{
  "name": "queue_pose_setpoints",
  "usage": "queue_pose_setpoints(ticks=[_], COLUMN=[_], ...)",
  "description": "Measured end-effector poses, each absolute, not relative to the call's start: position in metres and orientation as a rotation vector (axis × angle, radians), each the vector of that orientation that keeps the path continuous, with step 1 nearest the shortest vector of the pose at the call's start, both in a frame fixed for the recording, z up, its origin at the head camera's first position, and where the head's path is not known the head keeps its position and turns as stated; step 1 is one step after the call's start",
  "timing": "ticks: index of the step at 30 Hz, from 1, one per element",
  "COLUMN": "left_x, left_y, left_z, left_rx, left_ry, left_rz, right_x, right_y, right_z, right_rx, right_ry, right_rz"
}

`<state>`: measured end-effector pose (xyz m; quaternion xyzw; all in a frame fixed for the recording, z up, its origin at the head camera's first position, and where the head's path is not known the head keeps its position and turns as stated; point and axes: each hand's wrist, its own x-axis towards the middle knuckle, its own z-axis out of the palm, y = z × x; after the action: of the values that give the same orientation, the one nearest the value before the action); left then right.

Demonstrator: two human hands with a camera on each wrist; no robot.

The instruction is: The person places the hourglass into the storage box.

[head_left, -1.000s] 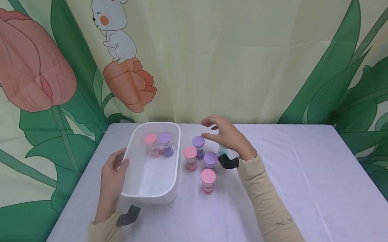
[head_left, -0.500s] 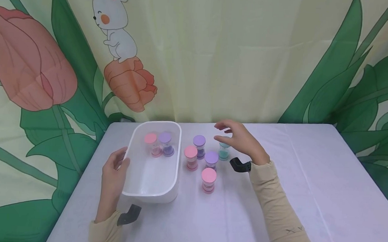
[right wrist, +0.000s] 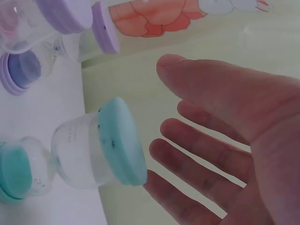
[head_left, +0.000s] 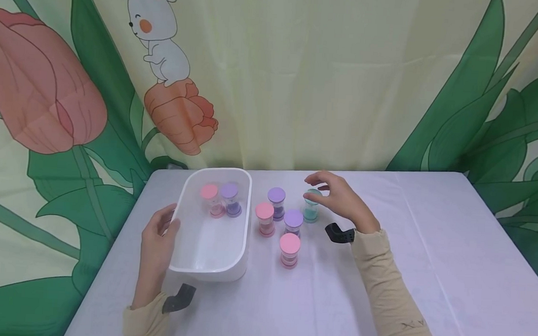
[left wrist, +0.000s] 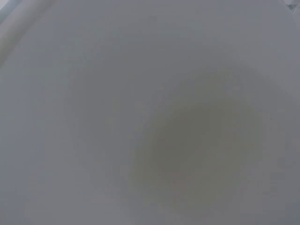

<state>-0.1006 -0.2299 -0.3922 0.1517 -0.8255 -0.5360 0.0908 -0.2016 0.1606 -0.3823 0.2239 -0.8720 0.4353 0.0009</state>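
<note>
In the head view, my left hand (head_left: pixel 157 243) rests against the left side of a white plastic bin (head_left: pixel 199 273), fingers and thumb by its rim. The left wrist view shows only a blurred white surface (left wrist: pixel 140 93). My right hand (head_left: pixel 340 198) hovers at the teal sand timer (head_left: pixel 310 212), thumb and fingers spread apart with nothing held. In the right wrist view, that timer's teal cap (right wrist: pixel 123 140) is close to the fingertips (right wrist: pixel 159 147); whether they touch it is unclear. A pink sand timer (head_left: pixel 210 191) and a purple sand timer (head_left: pixel 230 190) stand inside the bin.
Between bin and right hand stand two purple timers, one behind (head_left: pixel 276 195) and one nearer (head_left: pixel 293 218). Two pink timers, one by the bin (head_left: pixel 264 211) and one in front (head_left: pixel 290 244), stand close by. A printed curtain (head_left: pixel 300 88) hangs behind the white-covered table (head_left: pixel 412 221).
My right hand has moved right, from above the back purple timer to the teal one, and lowered slightly, bringing the teal timer more into view. The left hand and bin have stayed put.
</note>
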Motion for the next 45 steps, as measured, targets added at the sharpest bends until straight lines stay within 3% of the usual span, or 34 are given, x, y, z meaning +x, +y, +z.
queue_pose_setpoints(ticks=[25,45], left_x=[-0.099,-0.100], left_y=[-0.229,-0.229], left_z=[-0.389,-0.391], left_rx=[0.481,0.460], left_ry=[-2.457,-2.443], left_rz=[-1.616,-1.605], right_x=[-0.203,-0.207], right_y=[0.168,0.159], right_z=[-0.414,-0.408], right_rx=[0.669,0.572], right_ry=[-2.749,-2.646], right_rz=[1.507,1.673])
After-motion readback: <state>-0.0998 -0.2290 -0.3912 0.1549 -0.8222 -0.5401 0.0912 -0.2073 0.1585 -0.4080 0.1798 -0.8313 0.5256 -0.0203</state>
